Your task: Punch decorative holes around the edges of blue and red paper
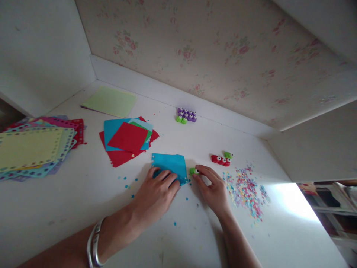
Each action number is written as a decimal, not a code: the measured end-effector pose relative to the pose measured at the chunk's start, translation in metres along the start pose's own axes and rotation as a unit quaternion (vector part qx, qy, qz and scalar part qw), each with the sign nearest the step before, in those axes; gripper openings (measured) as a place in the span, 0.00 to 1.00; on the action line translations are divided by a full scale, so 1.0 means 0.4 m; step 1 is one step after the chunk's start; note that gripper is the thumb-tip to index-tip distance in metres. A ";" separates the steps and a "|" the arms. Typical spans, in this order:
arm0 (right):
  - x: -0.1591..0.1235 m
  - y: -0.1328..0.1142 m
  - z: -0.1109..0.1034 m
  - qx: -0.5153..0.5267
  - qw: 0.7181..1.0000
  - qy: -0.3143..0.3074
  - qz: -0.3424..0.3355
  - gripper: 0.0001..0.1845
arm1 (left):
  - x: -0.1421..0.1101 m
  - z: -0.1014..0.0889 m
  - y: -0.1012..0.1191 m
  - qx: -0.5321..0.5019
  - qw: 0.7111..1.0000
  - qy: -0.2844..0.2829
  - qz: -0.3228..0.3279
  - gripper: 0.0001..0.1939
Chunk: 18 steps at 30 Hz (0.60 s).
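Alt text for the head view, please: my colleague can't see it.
A person's left hand rests on a blue sheet on a white table; the right hand holds a small green googly-eyed piece just right of the sheet. Loose confetti lies farther right, and a coloured paper stack at far left.

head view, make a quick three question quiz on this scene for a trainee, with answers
1. Which hand rests on a blue sheet?
2. True or false: the multicoloured confetti lies to the right of the right hand.
3. Fill in the colour: the ____ eyed piece is at the right hand's fingertips.

Key:
1. The left hand.
2. True.
3. Green.
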State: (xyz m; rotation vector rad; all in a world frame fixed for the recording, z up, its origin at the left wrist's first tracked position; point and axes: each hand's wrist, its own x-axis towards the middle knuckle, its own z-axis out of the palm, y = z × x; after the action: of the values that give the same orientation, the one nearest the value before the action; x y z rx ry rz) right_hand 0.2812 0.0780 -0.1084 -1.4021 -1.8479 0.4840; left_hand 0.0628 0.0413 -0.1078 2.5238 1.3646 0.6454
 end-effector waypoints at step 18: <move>-0.010 -0.010 -0.002 -0.006 1.000 -0.022 -0.008 0.09 | -0.024 0.031 0.010 0.014 0.999 0.032 0.027 0.11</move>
State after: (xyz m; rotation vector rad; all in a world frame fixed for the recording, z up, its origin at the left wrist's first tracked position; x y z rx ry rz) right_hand 0.2798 0.0728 -0.1064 -1.3935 -1.8991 0.4987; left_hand 0.0670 0.0313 -0.1199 2.5909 1.3406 0.7280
